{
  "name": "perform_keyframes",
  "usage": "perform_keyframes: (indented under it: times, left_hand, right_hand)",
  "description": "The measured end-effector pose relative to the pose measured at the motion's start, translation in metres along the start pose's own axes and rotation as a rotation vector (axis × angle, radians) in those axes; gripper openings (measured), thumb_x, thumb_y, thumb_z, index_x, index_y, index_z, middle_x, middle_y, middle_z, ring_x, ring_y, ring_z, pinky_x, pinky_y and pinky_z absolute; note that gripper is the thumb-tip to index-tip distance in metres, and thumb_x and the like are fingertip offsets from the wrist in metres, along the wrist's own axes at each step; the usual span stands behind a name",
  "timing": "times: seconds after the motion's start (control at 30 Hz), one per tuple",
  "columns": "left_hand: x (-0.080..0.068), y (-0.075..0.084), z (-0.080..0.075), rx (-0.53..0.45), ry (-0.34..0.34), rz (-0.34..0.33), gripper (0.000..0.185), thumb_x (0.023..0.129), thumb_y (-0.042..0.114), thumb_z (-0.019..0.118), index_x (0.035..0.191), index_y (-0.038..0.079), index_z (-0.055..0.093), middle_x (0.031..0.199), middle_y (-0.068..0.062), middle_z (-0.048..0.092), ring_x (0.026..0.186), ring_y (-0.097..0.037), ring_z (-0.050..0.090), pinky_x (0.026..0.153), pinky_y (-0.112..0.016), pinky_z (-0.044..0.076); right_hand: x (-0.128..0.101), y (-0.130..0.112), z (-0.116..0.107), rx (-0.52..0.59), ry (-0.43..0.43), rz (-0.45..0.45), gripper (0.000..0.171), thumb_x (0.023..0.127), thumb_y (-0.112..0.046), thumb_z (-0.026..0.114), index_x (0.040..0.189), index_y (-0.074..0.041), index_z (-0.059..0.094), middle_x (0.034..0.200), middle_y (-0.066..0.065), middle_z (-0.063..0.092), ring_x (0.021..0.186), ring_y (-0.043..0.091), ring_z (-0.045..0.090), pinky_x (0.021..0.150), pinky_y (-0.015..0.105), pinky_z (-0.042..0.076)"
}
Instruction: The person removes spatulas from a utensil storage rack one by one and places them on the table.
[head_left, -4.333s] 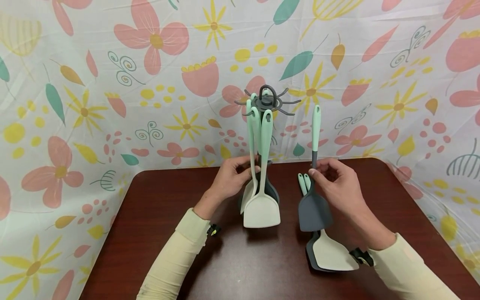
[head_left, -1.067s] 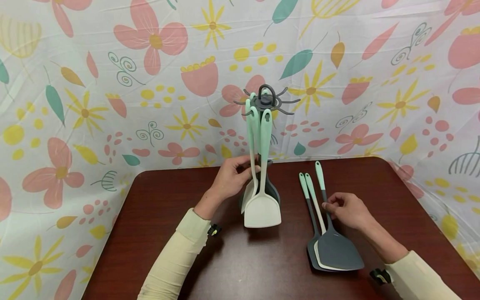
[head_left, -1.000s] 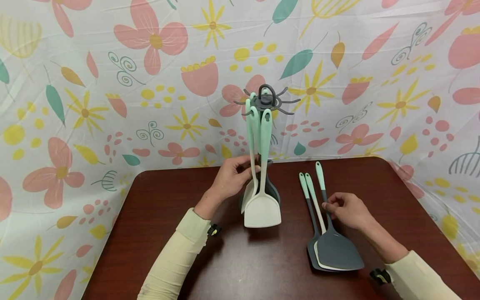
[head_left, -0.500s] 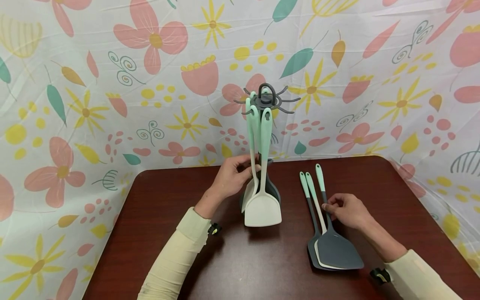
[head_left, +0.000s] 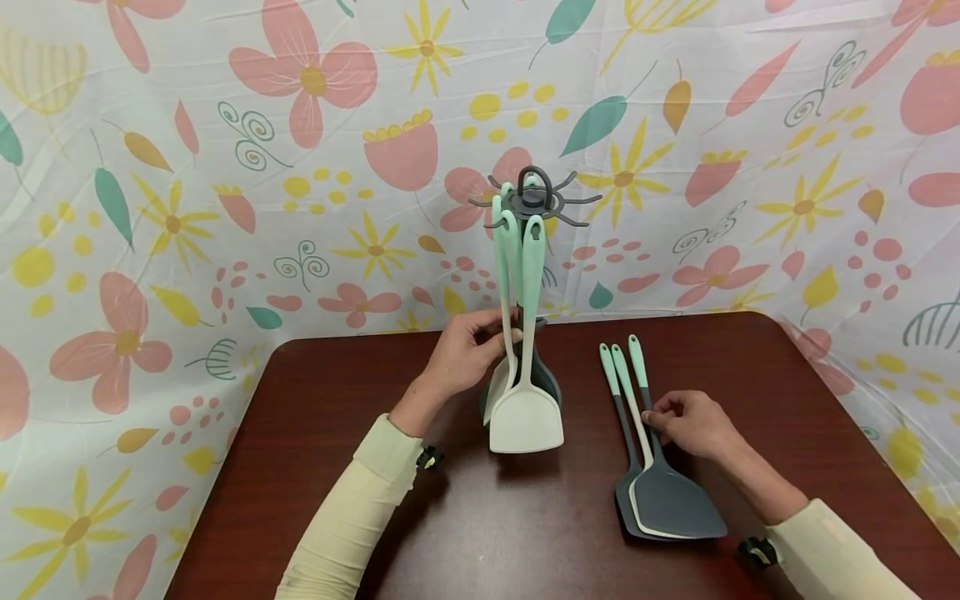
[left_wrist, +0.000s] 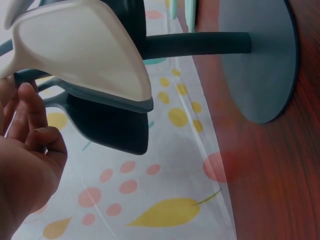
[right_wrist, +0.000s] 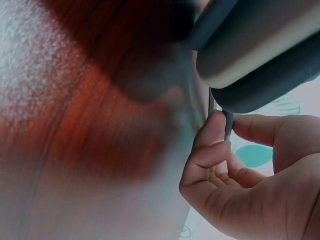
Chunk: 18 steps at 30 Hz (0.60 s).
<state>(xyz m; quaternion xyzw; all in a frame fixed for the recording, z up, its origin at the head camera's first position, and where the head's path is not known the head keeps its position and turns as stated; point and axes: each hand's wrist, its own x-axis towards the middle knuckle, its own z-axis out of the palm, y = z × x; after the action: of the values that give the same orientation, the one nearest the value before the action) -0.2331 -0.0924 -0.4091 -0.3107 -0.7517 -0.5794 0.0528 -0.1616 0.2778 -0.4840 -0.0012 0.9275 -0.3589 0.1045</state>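
Note:
A dark grey utensil rack (head_left: 534, 202) with curved hooks stands near the back of the table. Mint-handled turners, including a white turner (head_left: 527, 421) in front, hang from it. My left hand (head_left: 467, 354) reaches in among their shafts, thumb and fingers curled round the rack's pole, partly hidden by the turners. At right, my right hand (head_left: 693, 423) pinches the shaft of a dark grey turner (head_left: 678, 504). That turner lies over a white turner (head_left: 632, 400) and another dark turner (head_left: 624, 429), blades stacked, mint handles toward the back. In the right wrist view, my thumb and fingertips (right_wrist: 216, 125) close on the thin shaft.
The rack's round base (left_wrist: 260, 65) rests on the brown wooden table (head_left: 480, 542). A floral cloth (head_left: 337, 167) hangs right behind the table's back edge.
Since the oldest frame, my right hand has brought the dark turner down from upright onto the other two. Lately its handle end has shifted slightly left and toward me. My left hand stays put.

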Motion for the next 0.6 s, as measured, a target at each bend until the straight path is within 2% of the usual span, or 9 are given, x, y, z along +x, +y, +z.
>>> perform_keyframes:
  times: [0.23,0.6]
  left_hand:
    - [0.0,-0.0016,-0.0001,-0.004,-0.001,0.002,0.026,0.102,0.018,0.075,0.127,0.013,0.078,0.107,0.001,0.08,0.079,-0.02,0.069,0.064,-0.034,0.052]
    - [0.0,-0.0025,0.0001,-0.01,0.001,0.011,0.026,0.102,0.018,0.075,0.127,0.013,0.078,0.106,0.002,0.08,0.077,-0.018,0.068,0.063,-0.031,0.052]
  right_hand:
    - [0.0008,0.0014,0.0022,-0.011,0.002,0.004,0.029,0.105,-0.027,0.07,0.103,0.002,0.07,0.08,0.004,0.073,0.072,0.023,0.072,0.06,0.037,0.048]
    - [0.0014,0.0048,0.0062,-0.018,0.002,0.01,0.028,0.103,-0.028,0.072,0.097,-0.001,0.07,0.074,0.004,0.071,0.068,0.022,0.069,0.058,0.035,0.047]
